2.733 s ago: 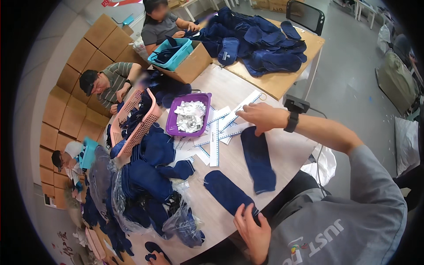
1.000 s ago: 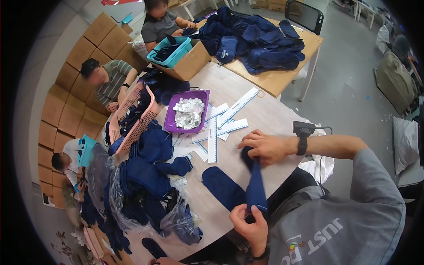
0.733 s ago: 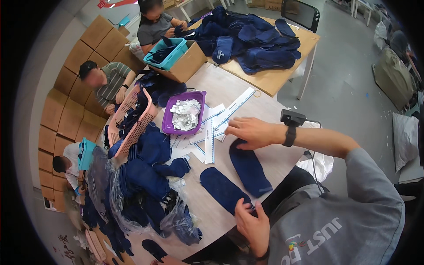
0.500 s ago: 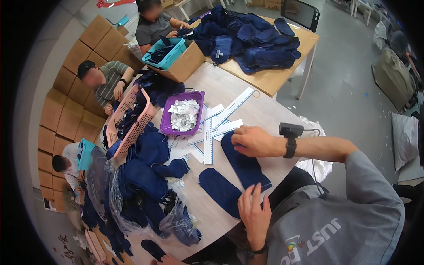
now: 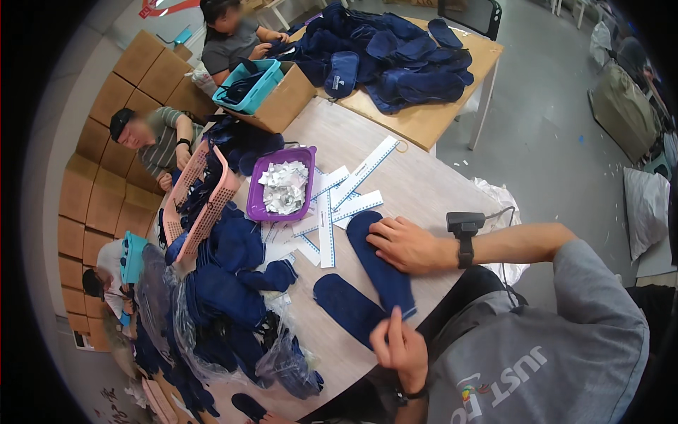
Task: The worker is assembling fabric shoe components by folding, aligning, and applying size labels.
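From the head camera, your right hand [image 5: 404,244] lies flat with fingers spread on a long dark blue fabric piece [image 5: 379,263] on the round wooden table [image 5: 424,185], near its front edge. Your left hand [image 5: 400,348] hovers at that piece's near end, one finger raised and the others loosely curled, holding nothing. A second dark blue piece [image 5: 346,307] lies just left, and white paper strips [image 5: 332,210] and a purple tray [image 5: 280,185] sit farther back.
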### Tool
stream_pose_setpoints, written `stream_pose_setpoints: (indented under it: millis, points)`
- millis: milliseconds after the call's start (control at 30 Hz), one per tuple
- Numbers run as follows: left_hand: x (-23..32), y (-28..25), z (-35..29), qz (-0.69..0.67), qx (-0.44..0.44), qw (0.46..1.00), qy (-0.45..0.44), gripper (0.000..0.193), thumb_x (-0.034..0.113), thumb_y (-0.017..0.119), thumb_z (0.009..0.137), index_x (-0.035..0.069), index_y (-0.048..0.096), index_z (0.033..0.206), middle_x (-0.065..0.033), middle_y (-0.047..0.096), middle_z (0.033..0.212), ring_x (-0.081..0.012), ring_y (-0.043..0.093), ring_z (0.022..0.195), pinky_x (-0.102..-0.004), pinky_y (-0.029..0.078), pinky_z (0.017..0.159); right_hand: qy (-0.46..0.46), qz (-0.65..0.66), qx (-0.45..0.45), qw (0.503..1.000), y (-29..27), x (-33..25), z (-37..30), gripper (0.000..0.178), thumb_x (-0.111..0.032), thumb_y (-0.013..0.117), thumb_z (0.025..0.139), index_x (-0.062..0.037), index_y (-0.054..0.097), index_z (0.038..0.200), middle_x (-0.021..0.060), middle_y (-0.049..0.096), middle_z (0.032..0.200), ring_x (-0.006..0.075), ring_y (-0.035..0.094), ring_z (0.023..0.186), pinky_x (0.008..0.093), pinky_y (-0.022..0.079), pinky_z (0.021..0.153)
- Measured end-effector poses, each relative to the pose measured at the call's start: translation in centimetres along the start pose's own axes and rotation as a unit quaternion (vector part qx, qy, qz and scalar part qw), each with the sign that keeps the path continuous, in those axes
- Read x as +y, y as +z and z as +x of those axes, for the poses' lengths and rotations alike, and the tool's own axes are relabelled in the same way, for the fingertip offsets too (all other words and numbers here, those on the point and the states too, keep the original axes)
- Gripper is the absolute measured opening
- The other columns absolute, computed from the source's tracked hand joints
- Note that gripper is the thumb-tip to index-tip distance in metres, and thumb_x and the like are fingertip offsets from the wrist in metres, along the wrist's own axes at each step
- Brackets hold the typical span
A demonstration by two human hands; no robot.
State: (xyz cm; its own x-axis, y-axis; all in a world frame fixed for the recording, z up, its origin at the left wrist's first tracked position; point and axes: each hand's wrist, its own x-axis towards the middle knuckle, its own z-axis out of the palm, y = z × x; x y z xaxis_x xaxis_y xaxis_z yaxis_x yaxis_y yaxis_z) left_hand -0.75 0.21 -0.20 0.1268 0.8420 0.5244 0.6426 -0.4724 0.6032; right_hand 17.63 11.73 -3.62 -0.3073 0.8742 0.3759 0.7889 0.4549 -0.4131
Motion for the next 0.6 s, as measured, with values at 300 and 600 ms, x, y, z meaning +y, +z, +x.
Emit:
stream_pose_setpoints:
  millis: [300, 600]
  points:
    - [-0.6, -1.5, -1.0, 0.163, -0.105, 0.981, 0.016, 0.034, -0.007, 0.061, 0.084, 0.000, 0.072, 0.115, -0.0174, 0.064, 0.123, -0.0372, 0.061, 0.116, -0.0468, 0.049, 0.099, -0.047, -0.014, -0.015, 0.999, -0.6, 0.1, -1.2, 0.057, -0.042, 0.051, 0.106, 0.0014, 0.052, 0.143, 0.0223, 0.050, 0.143, 0.0353, 0.050, 0.131, 0.0461, 0.038, 0.110]
    - [-1.4, 0.1, 1.2, 0.051, -0.205, 0.977, 0.040, 0.043, -0.003, 0.060, 0.086, 0.001, 0.067, 0.128, -0.0187, 0.066, 0.128, -0.0387, 0.063, 0.120, -0.0477, 0.049, 0.101, -0.009, 0.084, 0.010, 0.996, 0.1, -0.7, 1.5, 0.035, -0.032, 0.060, 0.103, 0.0003, 0.069, 0.111, 0.0156, 0.058, 0.119, 0.0295, 0.053, 0.114, 0.0427, 0.042, 0.097]
